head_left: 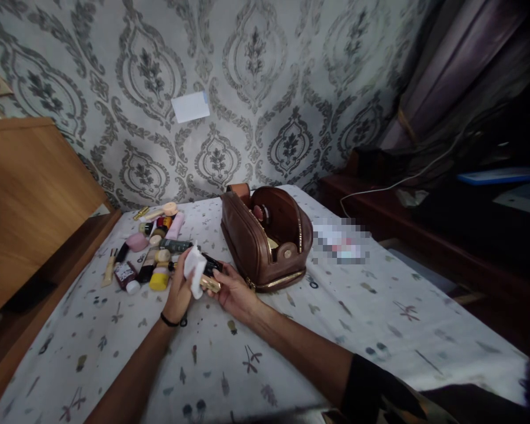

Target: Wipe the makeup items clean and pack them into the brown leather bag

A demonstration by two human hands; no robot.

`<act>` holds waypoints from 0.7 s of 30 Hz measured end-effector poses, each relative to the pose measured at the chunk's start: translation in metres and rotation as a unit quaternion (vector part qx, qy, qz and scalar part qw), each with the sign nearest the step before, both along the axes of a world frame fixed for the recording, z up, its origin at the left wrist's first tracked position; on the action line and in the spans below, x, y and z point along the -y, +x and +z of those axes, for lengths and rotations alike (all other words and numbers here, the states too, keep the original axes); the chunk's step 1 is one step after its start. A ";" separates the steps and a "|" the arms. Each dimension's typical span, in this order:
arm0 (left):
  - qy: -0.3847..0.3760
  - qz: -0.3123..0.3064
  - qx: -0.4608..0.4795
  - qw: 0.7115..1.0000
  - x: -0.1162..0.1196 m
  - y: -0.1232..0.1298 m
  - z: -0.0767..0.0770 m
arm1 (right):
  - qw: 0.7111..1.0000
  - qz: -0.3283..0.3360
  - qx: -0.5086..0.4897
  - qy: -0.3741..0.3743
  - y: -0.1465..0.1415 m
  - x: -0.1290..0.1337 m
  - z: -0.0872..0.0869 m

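Note:
Just left of a brown leather toiletry bag (251, 247), both hands meet above the patterned sheet. My left hand (179, 291), with a black band at the wrist, is closed on a white tissue or wipe (196, 271). My right hand (238, 294) grips a few small black and gold cosmetic containers (211, 282), their exact kind unclear. The tissue touches or nearly touches these containers. The bag is unzipped and gapes upward, with a few items partly visible inside. Beside my left hand lie several cosmetics, among them a yellow-based jar (159, 279) and a dark green tube (175, 245).
A brown bottle with a white cap (127, 277) and a pink tube (175, 225) lie among the cosmetics. A wooden headboard or cabinet (35, 194) borders the left side. Right of the bag is a blurred-out item (342, 240). A white cable (397, 187) runs over dark furniture at right.

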State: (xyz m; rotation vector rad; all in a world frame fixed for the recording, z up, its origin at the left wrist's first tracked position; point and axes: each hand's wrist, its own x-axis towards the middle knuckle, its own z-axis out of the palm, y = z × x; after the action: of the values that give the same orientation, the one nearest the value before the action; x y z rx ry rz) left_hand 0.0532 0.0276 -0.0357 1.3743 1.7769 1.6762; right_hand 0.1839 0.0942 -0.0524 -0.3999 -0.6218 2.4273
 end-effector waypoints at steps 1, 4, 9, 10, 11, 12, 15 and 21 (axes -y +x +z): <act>-0.003 -0.019 -0.022 1.000 0.001 0.002 -0.001 | 1.000 -0.011 -0.004 -0.007 0.000 0.000 0.000; -0.015 -0.034 -0.101 0.994 0.002 0.009 -0.001 | 0.999 -0.036 -0.013 -0.022 -0.001 0.000 0.002; 0.015 0.019 -0.187 0.982 0.005 0.014 0.006 | 1.000 0.000 -0.009 -0.021 0.002 -0.002 0.003; 0.024 0.020 -0.190 0.981 0.006 0.014 0.007 | 1.000 0.016 -0.005 -0.017 0.002 -0.002 0.003; 0.034 0.018 -0.185 0.982 0.006 0.012 0.008 | 0.999 0.030 -0.001 -0.012 0.003 -0.002 0.003; 0.041 0.017 -0.172 0.984 0.006 0.010 0.008 | 0.999 0.042 0.001 -0.006 0.004 -0.001 0.003; 0.040 0.066 -0.080 0.994 0.005 -0.001 0.002 | 0.998 0.054 0.006 0.018 0.005 0.001 0.002; 0.003 0.188 0.043 0.981 0.001 -0.016 -0.008 | 0.998 0.048 0.022 0.021 0.005 0.002 0.002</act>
State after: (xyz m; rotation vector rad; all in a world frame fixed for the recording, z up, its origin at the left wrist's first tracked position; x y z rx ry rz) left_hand 0.0376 0.0263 -0.0434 0.9933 2.0783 1.8924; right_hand 0.1887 0.0924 -0.0503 -0.4158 -0.7239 2.4971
